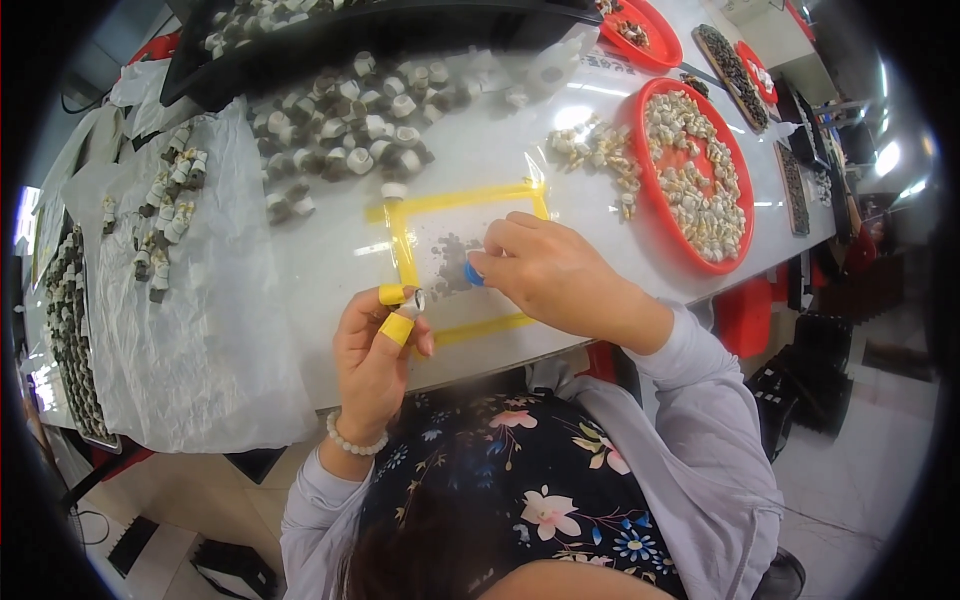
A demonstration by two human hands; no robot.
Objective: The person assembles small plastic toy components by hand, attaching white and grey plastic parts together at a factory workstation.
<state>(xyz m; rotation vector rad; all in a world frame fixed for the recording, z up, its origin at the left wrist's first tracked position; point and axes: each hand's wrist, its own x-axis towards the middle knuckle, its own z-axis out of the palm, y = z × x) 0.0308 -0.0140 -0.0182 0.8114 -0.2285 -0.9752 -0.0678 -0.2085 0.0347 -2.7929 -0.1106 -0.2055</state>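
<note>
My left hand [372, 352], with yellow tape wrapped on two fingertips, pinches a small white ring-shaped piece [419, 299] with a dark opening. To its right, my right hand [560, 272] is closed on a small round blue object [473, 272], mostly covered by the fingers; its kind is unclear. The blue object is low over a patch of grey smears and specks [452, 258] on the white tabletop. Strips of yellow tape [465, 196] frame this patch.
Many loose white-and-dark pieces [360, 160] lie beyond the taped frame, before a black tray [450, 28]. At right stands a red round tray [716, 267] of cream pieces, some spilled beside it [600, 148]. A translucent sheet [215, 350] covers the left side.
</note>
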